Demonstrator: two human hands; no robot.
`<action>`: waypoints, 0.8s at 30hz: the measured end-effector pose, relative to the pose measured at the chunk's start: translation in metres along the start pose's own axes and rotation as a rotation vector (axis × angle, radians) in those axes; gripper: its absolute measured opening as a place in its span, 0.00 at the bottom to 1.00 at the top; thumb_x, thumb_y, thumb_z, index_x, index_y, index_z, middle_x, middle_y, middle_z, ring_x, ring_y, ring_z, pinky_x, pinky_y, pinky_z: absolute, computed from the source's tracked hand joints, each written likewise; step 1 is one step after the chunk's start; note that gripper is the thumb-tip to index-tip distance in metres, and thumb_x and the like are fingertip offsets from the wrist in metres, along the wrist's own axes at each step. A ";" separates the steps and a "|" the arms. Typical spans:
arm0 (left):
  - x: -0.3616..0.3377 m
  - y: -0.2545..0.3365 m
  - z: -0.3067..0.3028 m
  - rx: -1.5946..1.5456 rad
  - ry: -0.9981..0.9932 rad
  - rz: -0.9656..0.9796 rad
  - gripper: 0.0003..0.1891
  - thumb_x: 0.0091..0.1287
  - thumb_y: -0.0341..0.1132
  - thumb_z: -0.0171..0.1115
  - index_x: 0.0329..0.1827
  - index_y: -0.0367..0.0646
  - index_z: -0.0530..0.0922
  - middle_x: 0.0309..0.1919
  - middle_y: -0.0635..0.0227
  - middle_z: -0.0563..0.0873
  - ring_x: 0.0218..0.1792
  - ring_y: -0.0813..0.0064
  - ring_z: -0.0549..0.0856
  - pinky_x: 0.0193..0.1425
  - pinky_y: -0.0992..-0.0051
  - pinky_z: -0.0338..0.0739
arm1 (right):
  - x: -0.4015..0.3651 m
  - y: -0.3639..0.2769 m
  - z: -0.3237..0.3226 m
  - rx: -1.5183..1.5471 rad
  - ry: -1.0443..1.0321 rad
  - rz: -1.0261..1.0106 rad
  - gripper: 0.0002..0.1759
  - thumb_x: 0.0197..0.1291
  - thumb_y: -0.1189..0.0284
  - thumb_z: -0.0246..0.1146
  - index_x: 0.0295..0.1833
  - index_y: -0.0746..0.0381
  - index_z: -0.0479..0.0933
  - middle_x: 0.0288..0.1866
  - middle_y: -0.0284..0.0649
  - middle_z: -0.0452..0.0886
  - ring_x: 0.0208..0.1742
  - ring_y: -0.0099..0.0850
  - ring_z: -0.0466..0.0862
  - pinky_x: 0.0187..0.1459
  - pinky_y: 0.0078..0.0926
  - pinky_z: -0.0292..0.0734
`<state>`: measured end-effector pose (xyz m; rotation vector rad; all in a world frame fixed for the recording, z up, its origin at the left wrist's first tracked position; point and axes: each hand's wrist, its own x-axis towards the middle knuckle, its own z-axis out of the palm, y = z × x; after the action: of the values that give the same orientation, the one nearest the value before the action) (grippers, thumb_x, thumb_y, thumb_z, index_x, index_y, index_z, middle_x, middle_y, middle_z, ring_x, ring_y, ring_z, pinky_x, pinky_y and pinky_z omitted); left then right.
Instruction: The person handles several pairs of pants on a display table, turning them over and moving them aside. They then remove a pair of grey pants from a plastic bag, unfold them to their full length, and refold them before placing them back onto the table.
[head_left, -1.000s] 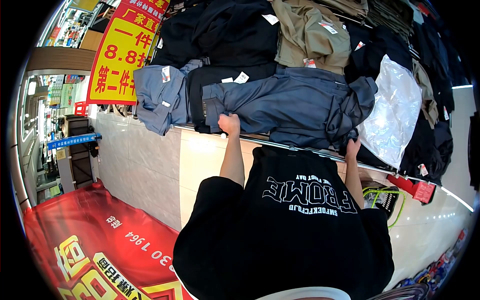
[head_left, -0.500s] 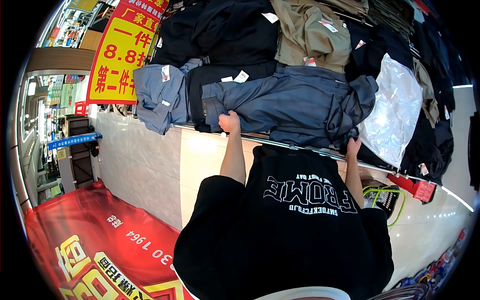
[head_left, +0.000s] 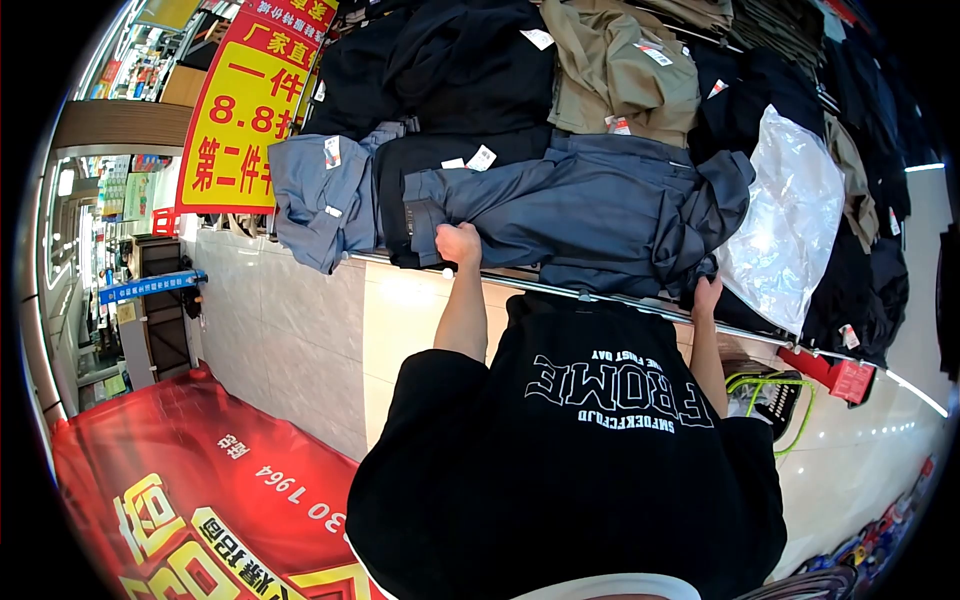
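The smooth grey-blue trousers (head_left: 590, 205) are laid flat on the piled clothes, along the thin metal rail (head_left: 620, 297). Their stiff end is gripped in the closed left hand (head_left: 459, 244). The right hand (head_left: 706, 296) is placed at the crumpled end, where its grip cannot be told. A crinkled clear bag (head_left: 785, 225) lies just beside.

Two bare hands, the left hand (head_left: 460, 245) and the right hand (head_left: 706, 295), belong to one person in one black T-shirt (head_left: 590, 450). On one metal rail (head_left: 620, 297) lie two grey-blue garments, the spread grey-blue trousers (head_left: 590, 205) and the folded grey-blue piece (head_left: 320, 195), one khaki garment (head_left: 620, 65), a heap of black garments (head_left: 450, 70) too tangled to count, at least six white tags (head_left: 483, 156), and one clear plastic bag (head_left: 785, 220). There is also one yellow-and-red sign (head_left: 240, 110), one red floor banner (head_left: 170, 490) and one basket with green handles (head_left: 770, 395).
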<state>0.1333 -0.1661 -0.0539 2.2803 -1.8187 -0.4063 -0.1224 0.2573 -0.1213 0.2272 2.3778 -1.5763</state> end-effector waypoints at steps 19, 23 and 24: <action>-0.007 -0.031 0.026 -0.427 0.222 0.022 0.20 0.56 0.38 0.68 0.45 0.29 0.80 0.39 0.43 0.85 0.43 0.43 0.83 0.51 0.56 0.75 | 0.012 0.021 0.001 -0.034 0.040 -0.012 0.27 0.54 0.75 0.55 0.62 0.69 0.72 0.54 0.46 0.79 0.53 0.37 0.77 0.56 0.29 0.69; -0.009 -0.019 0.019 -0.427 0.186 -0.115 0.23 0.56 0.43 0.70 0.47 0.31 0.80 0.43 0.46 0.85 0.48 0.46 0.82 0.55 0.58 0.74 | 0.001 0.003 -0.001 -0.015 -0.001 -0.012 0.28 0.53 0.75 0.55 0.62 0.69 0.72 0.54 0.47 0.79 0.52 0.37 0.78 0.56 0.29 0.70; -0.009 -0.014 0.013 -0.460 0.128 -0.201 0.24 0.56 0.44 0.71 0.47 0.31 0.80 0.44 0.47 0.84 0.49 0.47 0.81 0.56 0.58 0.73 | 0.001 0.001 -0.001 -0.032 0.010 -0.006 0.28 0.52 0.75 0.55 0.62 0.69 0.72 0.53 0.47 0.79 0.52 0.38 0.78 0.56 0.29 0.70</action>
<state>0.1405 -0.1536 -0.0698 2.1078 -1.2770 -0.6210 -0.1230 0.2587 -0.1221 0.2214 2.4114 -1.5424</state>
